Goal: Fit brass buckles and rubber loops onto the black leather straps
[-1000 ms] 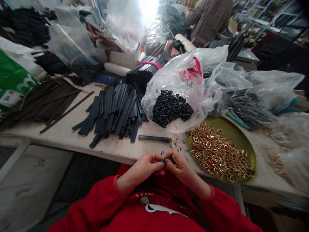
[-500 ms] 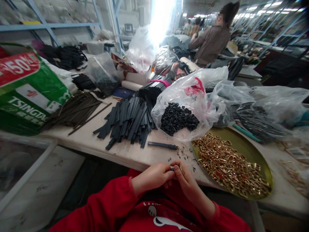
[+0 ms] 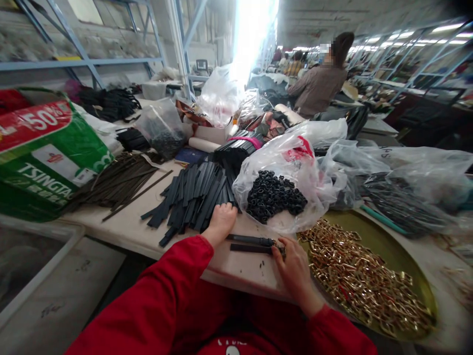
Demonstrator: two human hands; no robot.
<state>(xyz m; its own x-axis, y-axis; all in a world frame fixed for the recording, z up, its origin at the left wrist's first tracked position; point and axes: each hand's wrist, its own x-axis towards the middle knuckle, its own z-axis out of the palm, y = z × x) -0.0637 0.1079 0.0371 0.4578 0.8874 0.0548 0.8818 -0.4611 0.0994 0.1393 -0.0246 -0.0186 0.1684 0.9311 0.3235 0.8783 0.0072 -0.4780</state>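
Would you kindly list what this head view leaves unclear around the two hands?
- Left hand: fingertips buried in the black strip pile; any grasp unseen.
- Right hand: fingers cover the end of the nearer strip; its fitting hidden.
- Gold tray: far edge under plastic bags.

The person wears a bright red long-sleeved top of soft, thick cloth, like a sweatshirt. The left sleeve [image 3: 162, 301] is wide and loose, creased in broad folds, and ends in a plain rounded cuff at the wrist. The right sleeve [image 3: 332, 333] is the same red, with a gathered cuff closing snugly at the wrist. On the chest, at the lower edge of the view, a small part of a white printed mark [image 3: 231, 349] shows on the red cloth; too little shows to read it. The left hand [image 3: 220, 222] and right hand [image 3: 293, 268] are bare, without gloves; no ring or watch can be made out.
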